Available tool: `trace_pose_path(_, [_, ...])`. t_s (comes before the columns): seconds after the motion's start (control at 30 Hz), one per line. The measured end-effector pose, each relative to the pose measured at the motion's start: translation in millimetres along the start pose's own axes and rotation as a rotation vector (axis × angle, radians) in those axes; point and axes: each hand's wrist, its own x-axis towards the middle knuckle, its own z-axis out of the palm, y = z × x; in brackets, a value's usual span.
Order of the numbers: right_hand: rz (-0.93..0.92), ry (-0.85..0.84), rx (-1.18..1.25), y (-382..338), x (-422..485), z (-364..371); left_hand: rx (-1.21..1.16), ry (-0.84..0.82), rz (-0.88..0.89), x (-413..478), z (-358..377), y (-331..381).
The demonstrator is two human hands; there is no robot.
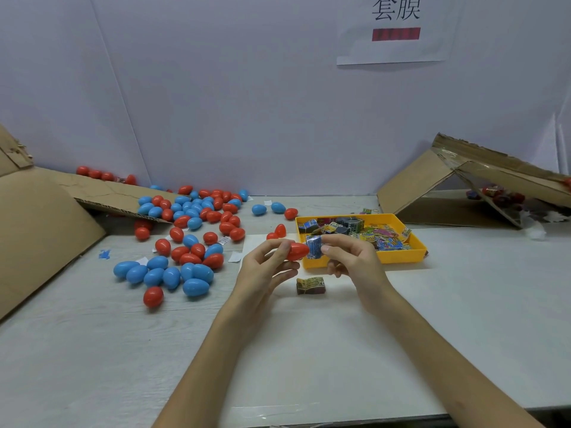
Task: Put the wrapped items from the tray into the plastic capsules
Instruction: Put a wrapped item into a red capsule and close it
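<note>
Left grip (265, 267) clamped a red plastic capsule (297, 251) lying level; my right grip (352, 261) pinched a blue wrapped item (314, 247) against its end.

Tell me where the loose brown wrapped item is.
Head view: the brown wrapped item lies on the table just right of centre, below the gap between the left hand and right hand, in front of the yellow tray.

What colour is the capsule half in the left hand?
Red capsule half, in the left hand; head view.
</note>
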Motion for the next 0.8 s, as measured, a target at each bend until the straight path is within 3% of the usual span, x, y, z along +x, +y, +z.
trace_pose_path(0.27, [0.006,-0.075,0.003,2.3,-1.2,1.1,0.004,-0.022,0.003,-1.3,0.9,0.5])
trace_pose_path(0.57, [-0.046,-0.031,-0.04,3.7,-1.5,1.4,-0.003,-0.02,0.039,-1.4,0.1,1.8])
trace_pose_path(0.8, [0.053,-0.122,0.028,5.6,-2.0,4.7,0.0,-0.026,0.059,-1.5,0.1,1.1])
